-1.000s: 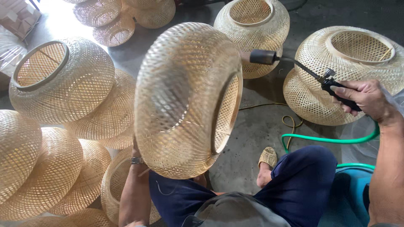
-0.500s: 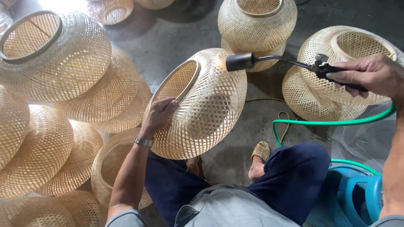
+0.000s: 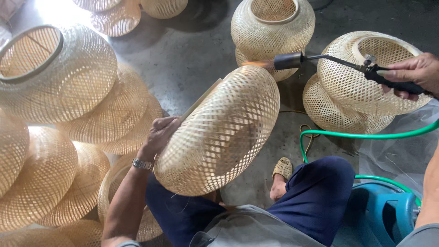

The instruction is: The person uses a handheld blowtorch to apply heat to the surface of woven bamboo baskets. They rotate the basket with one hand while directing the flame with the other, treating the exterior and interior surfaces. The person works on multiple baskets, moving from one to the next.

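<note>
Woven lampshade (image 3: 219,132): a rounded bamboo lattice, squat and drum-like, held up over the seated person's lap; its axis through the two openings runs tilted, the rimmed mouth facing up and to the left.
Left hand (image 3: 157,137): fingers curled over the rim of that mouth, pinching the edge; a metal wristwatch (image 3: 142,164) sits on the wrist.
Right hand (image 3: 411,73): fingers wrapped tight round the black grip of a gas torch (image 3: 329,61).
Torch: a long thin tube lying nearly level, dark nozzle pointing left, a small orange flame at the shade's upper edge.
Hose (image 3: 366,135): green, smooth, curving across the concrete floor (image 3: 183,59).
Other shades (image 3: 59,73): same pale open weave, stacked at left and behind.
Blue container (image 3: 379,215): plastic, lower right.
</note>
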